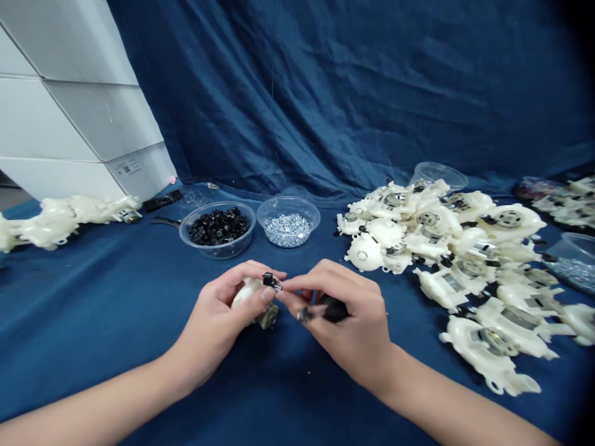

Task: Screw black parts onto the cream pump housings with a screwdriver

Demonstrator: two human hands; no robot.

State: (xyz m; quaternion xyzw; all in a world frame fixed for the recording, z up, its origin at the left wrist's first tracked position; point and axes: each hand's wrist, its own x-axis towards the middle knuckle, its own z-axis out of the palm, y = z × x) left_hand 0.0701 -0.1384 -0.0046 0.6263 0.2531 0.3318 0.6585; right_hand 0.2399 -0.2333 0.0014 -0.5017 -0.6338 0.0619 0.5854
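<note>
My left hand [223, 310] is closed around a cream plastic motor housing [246, 296] that has a small black part [269, 279] on top. My right hand [346, 316] pinches a small silver screw [279, 286] at that black part with thumb and forefinger. The same hand also keeps a black-handled tool [328, 310] tucked in its palm. Both hands meet just above the blue cloth [116, 297], in front of the two bowls.
A clear bowl of black parts [217, 228] and a clear bowl of silver screws [288, 224] stand behind the hands. A heap of cream housings [465, 254] fills the right side. More housings [60, 218] lie at the left below white boxes [79, 105]. Other bowls [574, 260] sit far right.
</note>
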